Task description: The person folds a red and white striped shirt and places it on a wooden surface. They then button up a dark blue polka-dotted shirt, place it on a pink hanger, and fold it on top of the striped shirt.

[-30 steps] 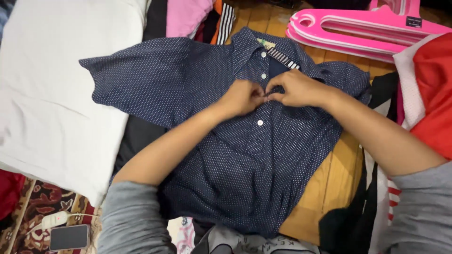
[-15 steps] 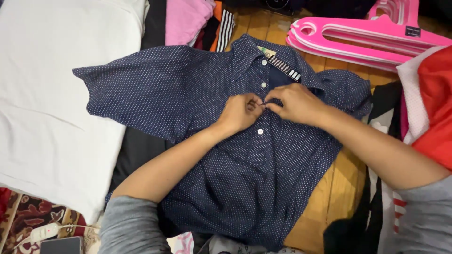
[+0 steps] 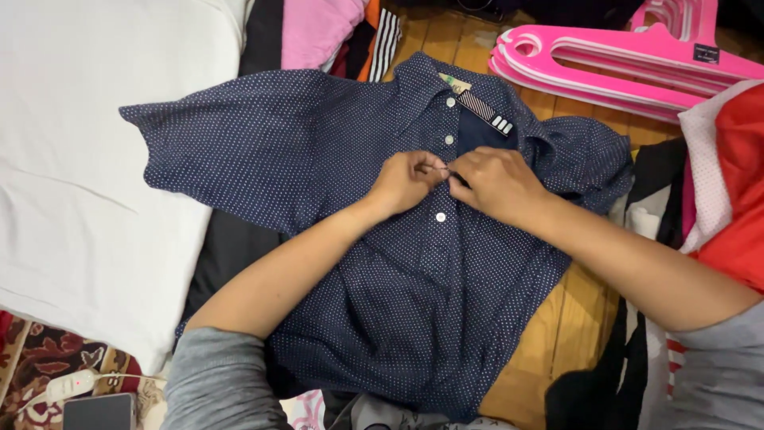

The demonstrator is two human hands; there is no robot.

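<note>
One navy short-sleeved shirt with tiny white dots lies face up on a wooden floor, collar pointing away, both sleeves spread out. Two hands meet at the middle of its button placket. The left hand is narrowly pinched, fingertips closed on the placket edge. The right hand is curled in close, its fingertips touching the left's and gripping the opposite edge of the fabric. Three white buttons show: two above the hands near the collar, one just below them. The top of the placket gapes open beside a striped neck label.

To the left, one white cushion lies touching the shirt's sleeve. At the far right lies a stack of pink plastic hangers; their number cannot be told. A pink garment sits beyond the collar, and a red and white garment lies at the right edge.
</note>
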